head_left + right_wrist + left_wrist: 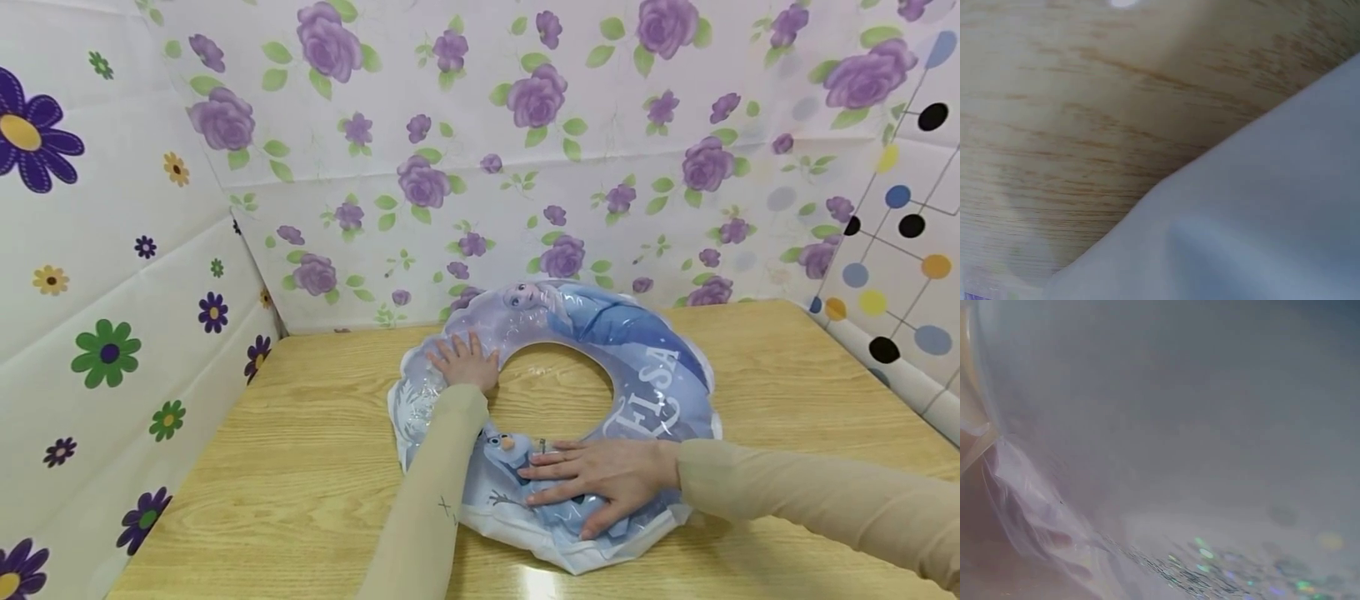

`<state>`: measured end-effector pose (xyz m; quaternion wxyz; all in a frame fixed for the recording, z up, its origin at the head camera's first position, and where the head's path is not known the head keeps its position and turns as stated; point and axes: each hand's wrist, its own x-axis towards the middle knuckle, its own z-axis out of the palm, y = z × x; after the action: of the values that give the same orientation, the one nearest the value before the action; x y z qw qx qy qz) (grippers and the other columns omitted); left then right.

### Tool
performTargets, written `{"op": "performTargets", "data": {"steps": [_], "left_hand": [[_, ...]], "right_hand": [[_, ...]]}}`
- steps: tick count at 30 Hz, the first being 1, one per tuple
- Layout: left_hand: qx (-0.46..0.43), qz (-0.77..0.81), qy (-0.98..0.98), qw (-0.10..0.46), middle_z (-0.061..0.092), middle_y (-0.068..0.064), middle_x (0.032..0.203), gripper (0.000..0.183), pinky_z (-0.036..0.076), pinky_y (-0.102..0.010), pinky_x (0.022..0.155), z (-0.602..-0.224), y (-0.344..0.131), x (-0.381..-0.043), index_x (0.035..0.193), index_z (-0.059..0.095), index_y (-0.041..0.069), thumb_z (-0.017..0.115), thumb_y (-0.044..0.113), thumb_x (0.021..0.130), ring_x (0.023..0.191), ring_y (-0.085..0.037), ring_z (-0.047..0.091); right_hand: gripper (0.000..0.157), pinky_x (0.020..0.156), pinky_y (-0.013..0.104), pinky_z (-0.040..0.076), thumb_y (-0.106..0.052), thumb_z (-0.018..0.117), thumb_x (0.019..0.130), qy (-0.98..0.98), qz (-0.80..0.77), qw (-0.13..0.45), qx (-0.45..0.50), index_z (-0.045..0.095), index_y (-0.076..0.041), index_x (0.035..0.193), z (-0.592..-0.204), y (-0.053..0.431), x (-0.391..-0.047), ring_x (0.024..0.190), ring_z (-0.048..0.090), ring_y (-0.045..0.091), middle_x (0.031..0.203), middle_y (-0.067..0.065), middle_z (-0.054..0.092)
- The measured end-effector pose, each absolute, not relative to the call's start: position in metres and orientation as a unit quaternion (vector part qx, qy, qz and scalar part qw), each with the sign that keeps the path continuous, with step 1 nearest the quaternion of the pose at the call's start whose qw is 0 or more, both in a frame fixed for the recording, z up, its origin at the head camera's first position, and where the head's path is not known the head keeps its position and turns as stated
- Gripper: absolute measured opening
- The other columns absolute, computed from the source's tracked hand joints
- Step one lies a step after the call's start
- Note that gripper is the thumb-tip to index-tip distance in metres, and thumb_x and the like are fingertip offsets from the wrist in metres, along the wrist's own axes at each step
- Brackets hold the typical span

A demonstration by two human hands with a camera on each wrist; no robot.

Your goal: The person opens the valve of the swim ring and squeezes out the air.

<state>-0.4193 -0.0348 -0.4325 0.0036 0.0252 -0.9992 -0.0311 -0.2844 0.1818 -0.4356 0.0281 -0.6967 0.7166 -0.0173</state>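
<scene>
Grip spread on both, press your left hand [468, 367] and right hand [603, 479] evenly on the blue-and-lilac round plastic swim ring [652, 383], lying on the light wood-grain worktop [300, 433], so it shouldn't skid.

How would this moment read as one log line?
left hand: resting on inflatable ring | right hand: resting on snowman print | inflatable ring: lying on wooden table

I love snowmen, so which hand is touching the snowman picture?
The right hand: it lies across the snowman picture, on the near side of the swim ring. The left hand rests farther back, on the ring's left.
</scene>
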Motion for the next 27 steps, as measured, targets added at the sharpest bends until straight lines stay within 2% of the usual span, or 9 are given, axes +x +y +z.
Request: {"op": "performTargets", "data": {"steps": [16,27], "left_hand": [[0.024,-0.029,-0.999,0.0,0.011,-0.019,0.146,0.068,-0.001,-0.062,0.096,-0.4294,-0.0334,-0.4146,0.146,0.008,0.015,0.019,0.056,0.093,0.128,-0.046,0.0],[0.024,-0.027,-0.999,-0.013,0.006,-0.019,0.147,0.068,-0.008,-0.063,0.094,-0.4356,-0.0343,-0.4206,0.146,0.001,0.015,0.016,0.056,0.093,0.128,-0.046,-0.006]], "right_hand": [[0.067,0.102,0.047,0.014,-0.053,0.039,0.091,0.722,-0.012,0.014,-0.691,0.017,-0.021,0.146,-0.4403,0.1825,-0.2878,0.133,0.008,0.028,0.149,0.008,0.009],[0.067,0.102,0.048,0.015,-0.053,0.038,0.092,0.726,-0.003,0.016,-0.688,0.014,-0.022,0.147,-0.4398,0.1816,-0.291,0.133,0.008,0.028,0.149,0.008,0.008]]}}
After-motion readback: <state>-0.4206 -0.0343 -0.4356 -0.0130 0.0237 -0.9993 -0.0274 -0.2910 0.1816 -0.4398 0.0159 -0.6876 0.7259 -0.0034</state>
